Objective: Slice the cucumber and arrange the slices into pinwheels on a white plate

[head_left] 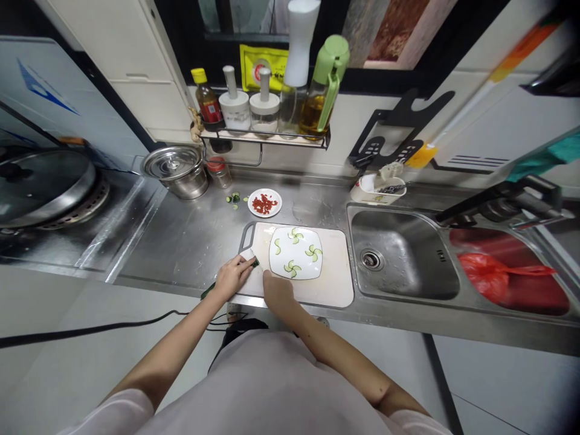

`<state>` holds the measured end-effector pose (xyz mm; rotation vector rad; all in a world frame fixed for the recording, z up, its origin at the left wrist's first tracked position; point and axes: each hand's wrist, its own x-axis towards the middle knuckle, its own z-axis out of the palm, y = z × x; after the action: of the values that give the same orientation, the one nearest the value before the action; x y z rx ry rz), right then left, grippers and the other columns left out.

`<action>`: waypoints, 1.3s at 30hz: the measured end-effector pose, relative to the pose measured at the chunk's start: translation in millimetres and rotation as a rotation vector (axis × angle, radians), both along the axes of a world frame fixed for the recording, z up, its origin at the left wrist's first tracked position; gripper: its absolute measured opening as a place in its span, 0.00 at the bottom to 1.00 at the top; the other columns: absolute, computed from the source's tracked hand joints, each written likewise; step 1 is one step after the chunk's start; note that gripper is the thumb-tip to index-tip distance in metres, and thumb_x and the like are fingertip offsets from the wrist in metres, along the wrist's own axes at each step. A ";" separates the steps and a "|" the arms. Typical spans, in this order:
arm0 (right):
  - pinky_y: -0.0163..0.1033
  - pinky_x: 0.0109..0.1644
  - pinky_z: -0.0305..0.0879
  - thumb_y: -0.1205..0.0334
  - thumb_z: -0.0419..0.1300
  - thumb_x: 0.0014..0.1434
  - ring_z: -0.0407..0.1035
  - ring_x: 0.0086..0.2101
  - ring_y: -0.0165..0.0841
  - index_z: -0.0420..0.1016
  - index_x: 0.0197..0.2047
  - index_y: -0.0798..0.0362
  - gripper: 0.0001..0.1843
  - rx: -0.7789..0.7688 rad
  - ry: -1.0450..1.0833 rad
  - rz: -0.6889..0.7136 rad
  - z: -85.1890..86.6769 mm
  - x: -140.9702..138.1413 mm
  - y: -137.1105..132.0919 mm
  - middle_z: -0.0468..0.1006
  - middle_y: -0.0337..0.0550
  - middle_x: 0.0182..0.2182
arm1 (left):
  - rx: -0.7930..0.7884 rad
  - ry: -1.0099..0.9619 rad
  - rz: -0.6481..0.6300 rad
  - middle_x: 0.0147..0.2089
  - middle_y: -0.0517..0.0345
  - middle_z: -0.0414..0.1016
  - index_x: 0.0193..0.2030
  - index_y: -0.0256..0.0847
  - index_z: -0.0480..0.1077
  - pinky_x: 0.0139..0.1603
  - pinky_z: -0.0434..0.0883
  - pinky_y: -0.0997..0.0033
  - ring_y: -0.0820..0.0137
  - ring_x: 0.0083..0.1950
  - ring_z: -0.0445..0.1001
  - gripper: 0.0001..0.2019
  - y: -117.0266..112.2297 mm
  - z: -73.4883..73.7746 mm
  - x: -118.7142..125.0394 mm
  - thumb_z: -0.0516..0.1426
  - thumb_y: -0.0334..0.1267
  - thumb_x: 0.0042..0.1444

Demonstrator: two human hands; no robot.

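My left hand (233,277) presses its fingertips on a small dark-green cucumber piece (256,261) at the left of the cutting board (338,266). My right hand (277,293) is closed beside it, gripping a knife (254,252) whose pale blade shows only in part between the hands; its handle is hidden in the fist. Right behind my right hand, a white square plate (302,254) on the board carries thin cucumber slices (292,268) laid in pinwheels, with a smaller group at its left. A longer dark-green cucumber piece (208,291) lies partly hidden beneath my left wrist.
Behind the board stand a small plate of chopped red pieces (264,203) and loose cucumber scraps (234,198). A lidded steel pot (176,172) and a red-lidded jar (219,172) are farther left. The sink (408,260) lies right; a bottle rack (267,139) hangs above.
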<state>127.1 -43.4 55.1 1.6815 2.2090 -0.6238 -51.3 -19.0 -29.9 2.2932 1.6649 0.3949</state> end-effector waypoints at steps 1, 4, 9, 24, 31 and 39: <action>0.37 0.37 0.69 0.74 0.51 0.61 0.78 0.37 0.39 0.65 0.46 0.59 0.10 0.004 0.007 0.002 -0.3 -0.4 1.2 0.79 0.53 0.32 | 0.001 -0.004 -0.004 0.43 0.55 0.72 0.57 0.52 0.72 0.40 0.67 0.75 0.72 0.40 0.71 0.17 0.1 0.3 -0.1 0.49 0.45 0.65; 0.37 0.37 0.69 0.74 0.49 0.61 0.77 0.38 0.39 0.66 0.45 0.58 0.10 0.010 0.023 0.001 -1.8 -0.1 4.5 0.79 0.53 0.33 | 0.006 -0.014 -0.014 0.43 0.55 0.72 0.57 0.52 0.72 0.40 0.67 0.75 0.72 0.40 0.71 0.17 0.4 1.1 -0.1 0.49 0.45 0.65; 0.37 0.36 0.69 0.73 0.50 0.61 0.77 0.37 0.39 0.66 0.45 0.58 0.09 -0.003 0.023 -0.004 -5.2 2.6 3.3 0.79 0.52 0.33 | 0.015 -0.031 -0.020 0.42 0.55 0.71 0.58 0.52 0.71 0.41 0.68 0.75 0.72 0.40 0.70 0.18 0.8 -0.2 -0.4 0.50 0.44 0.65; 0.35 0.37 0.67 0.74 0.53 0.58 0.77 0.39 0.37 0.65 0.48 0.58 0.14 0.024 0.074 -0.040 -13.4 7.3 2.7 0.79 0.52 0.34 | -0.042 -0.097 0.091 0.44 0.56 0.73 0.58 0.51 0.72 0.41 0.69 0.75 0.72 0.41 0.73 0.18 7.0 13.9 -4.7 0.48 0.45 0.66; 0.35 0.37 0.68 0.75 0.53 0.58 0.77 0.38 0.37 0.65 0.49 0.58 0.15 0.029 0.041 -0.045 -10.9 6.0 1.6 0.80 0.51 0.34 | 0.023 -0.116 0.360 0.45 0.54 0.74 0.57 0.47 0.73 0.40 0.68 0.74 0.69 0.43 0.74 0.19 46.7 25.0 -11.3 0.49 0.47 0.65; 0.36 0.36 0.69 0.76 0.52 0.58 0.77 0.37 0.38 0.65 0.51 0.58 0.17 0.037 0.035 -0.033 -19.4 6.1 1.1 0.79 0.50 0.32 | -0.071 -0.025 0.510 0.50 0.52 0.74 0.59 0.50 0.71 0.46 0.68 0.71 0.65 0.47 0.73 0.20 102.3 23.0 -4.3 0.49 0.46 0.65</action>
<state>133.2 -42.3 35.7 1.7414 2.2339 -0.6297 -55.6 83.4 -6.9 1.7821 2.2019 0.4545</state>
